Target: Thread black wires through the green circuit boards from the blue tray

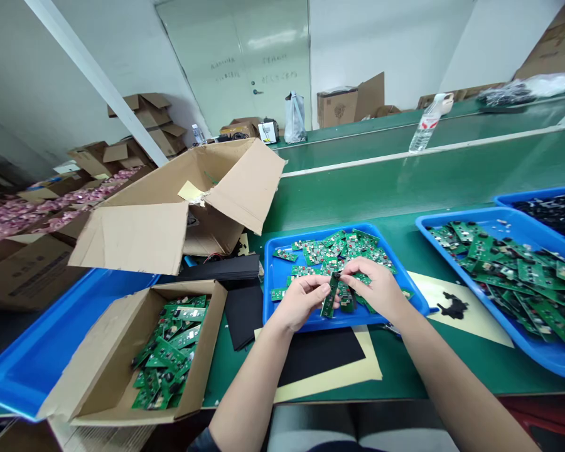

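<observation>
Both my hands meet over a blue tray (275, 276) that holds several small green circuit boards. My left hand (302, 299) grips one green circuit board (330, 296) held on edge. My right hand (377, 285) is closed on the same board from the right, its fingertips pinching a small dark part at the board's top. Another loose board lies just under the held one.
An open cardboard box (108, 358) of green boards sits at my left. A bigger empty carton (169, 207) lies behind it. Two more blue trays (522, 342) stand at the right, with black foam sheets (245, 311), a yellowish sheet (471, 314) and a water bottle (426, 125) around.
</observation>
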The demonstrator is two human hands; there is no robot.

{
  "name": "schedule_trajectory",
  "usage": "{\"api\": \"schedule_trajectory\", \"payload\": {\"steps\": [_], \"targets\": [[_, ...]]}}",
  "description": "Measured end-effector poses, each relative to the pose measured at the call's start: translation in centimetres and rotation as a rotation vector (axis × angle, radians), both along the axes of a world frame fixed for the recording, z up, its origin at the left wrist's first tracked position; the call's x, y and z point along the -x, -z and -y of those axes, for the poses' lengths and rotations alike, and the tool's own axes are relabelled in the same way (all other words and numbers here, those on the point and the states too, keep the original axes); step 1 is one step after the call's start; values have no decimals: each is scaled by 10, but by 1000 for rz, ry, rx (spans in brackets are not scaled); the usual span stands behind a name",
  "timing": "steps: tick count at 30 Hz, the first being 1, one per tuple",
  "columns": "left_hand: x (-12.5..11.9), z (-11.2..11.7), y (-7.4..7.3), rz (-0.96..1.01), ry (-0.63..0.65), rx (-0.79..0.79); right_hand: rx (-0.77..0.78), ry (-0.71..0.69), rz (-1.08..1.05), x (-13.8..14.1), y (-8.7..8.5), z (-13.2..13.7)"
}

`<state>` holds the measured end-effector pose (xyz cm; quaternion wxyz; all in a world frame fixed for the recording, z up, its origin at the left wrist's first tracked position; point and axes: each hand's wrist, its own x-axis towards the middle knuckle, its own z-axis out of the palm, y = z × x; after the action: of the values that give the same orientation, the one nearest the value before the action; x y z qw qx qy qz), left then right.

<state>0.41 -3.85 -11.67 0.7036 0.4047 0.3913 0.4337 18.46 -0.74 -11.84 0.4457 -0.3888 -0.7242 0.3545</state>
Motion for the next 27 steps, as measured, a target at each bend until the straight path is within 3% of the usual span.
{"api": "schedule_trajectory", "payload": {"steps": [10,14,27], "targets": [[11,-2,-10,11,134,146,-331,-190,148,-10,-3,-1],[13,-3,-11,-16,150,189,-324,-252,252,-14,-5,-2],[11,-4,-11,-75,75,210,-271,-206,428,-18,-8,0]]}}
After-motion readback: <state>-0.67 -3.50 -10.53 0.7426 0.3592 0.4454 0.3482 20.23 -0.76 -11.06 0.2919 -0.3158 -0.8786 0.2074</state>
